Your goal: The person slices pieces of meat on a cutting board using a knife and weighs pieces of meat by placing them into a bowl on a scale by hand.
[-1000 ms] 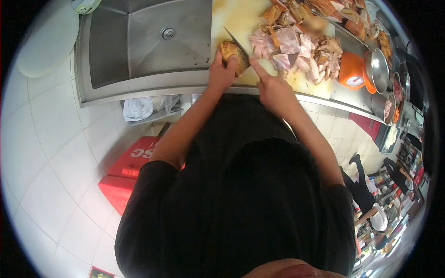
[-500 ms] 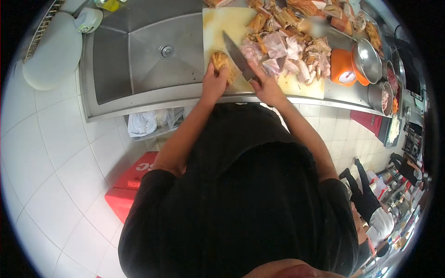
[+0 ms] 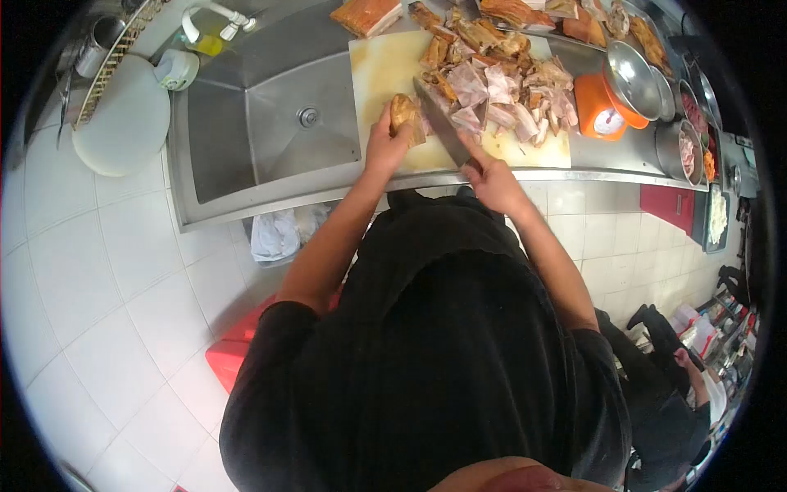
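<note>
On the pale cutting board, my left hand is closed around a piece of browned roast meat, holding it near the board's left part. My right hand grips the knife at the board's front edge. Its index finger stretches along the blade, which points up and left, just right of the held piece. Beyond the blade lies a heap of cut roast meat, with pale slices and browned chunks. The knife's handle is mostly hidden in my right hand.
A steel sink adjoins the board on the left, with a faucet behind. An orange scale with a steel bowl stands right. A roast slab lies at the back. Another person is at lower right.
The view has shifted, showing more of the counter's back. The knife has moved slightly toward me and tilts more steeply beside the held meat. The person at lower right appears closer.
</note>
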